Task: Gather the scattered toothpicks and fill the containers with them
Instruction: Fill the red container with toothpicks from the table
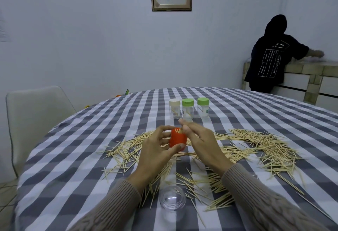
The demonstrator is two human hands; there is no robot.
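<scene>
My left hand [155, 150] grips a small red container [177, 138] above the checked tablecloth, thumb under it and fingers curled over its far side. Toothpick tips stick out of its open top. My right hand [199, 139] hovers just right of that opening, fingers loosely extended; whether it pinches any toothpicks is unclear. Loose toothpicks [259, 145] lie scattered in a wide band across the table. Farther back stand three clear jars: one with a white lid [174, 108] and two with green lids [187, 109] [203, 107]. A clear plastic cap [172, 200] lies near the front edge.
The round table [73, 166] has a grey and white checked cloth. A pale chair [34, 113] stands at the left. At the back right a person in a black hoodie [270, 55] leans on a tiled counter [307, 79].
</scene>
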